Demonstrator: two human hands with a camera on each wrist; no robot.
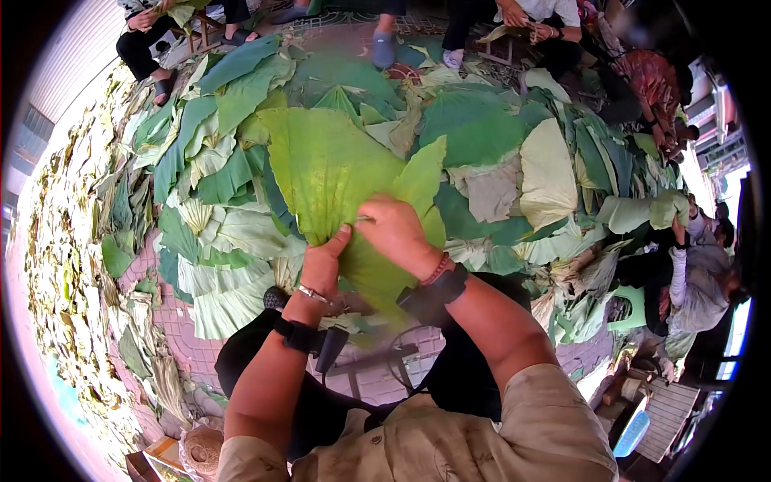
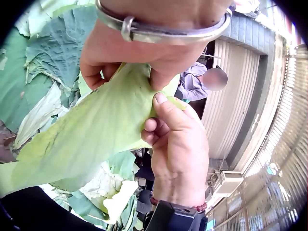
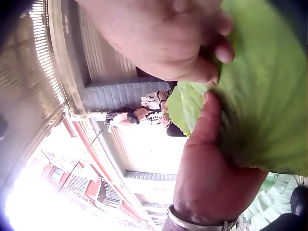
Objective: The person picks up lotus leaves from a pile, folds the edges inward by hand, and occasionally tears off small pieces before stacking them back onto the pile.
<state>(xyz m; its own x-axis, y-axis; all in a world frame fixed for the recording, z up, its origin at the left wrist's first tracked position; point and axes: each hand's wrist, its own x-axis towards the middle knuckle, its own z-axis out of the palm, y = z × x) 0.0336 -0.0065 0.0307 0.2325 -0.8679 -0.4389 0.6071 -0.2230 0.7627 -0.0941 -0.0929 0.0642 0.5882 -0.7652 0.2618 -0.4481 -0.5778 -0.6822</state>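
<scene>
A large yellow-green lotus leaf (image 1: 329, 165) is held up in front of the person's lap, its veins fanning out from the gripped spot. My left hand (image 1: 324, 265) grips its lower middle, thumb on the near face and the other fingers behind it. Close beside that thumb, my right hand (image 1: 395, 233) pinches the leaf between thumb and curled fingers. In the left wrist view, the right thumb and fingertips (image 2: 161, 98) press on the leaf (image 2: 91, 127) right by the left hand (image 2: 139, 53). The right wrist view shows both thumbs nearly meeting on the leaf (image 3: 264, 96).
Piles of green and pale lotus leaves (image 1: 474, 128) cover the paved ground ahead. Drier leaves (image 1: 72, 265) heap up at the left. Several people sit around the pile, one at the right (image 1: 699, 281) near a green stool (image 1: 630, 309). A straw hat (image 1: 201, 450) lies at lower left.
</scene>
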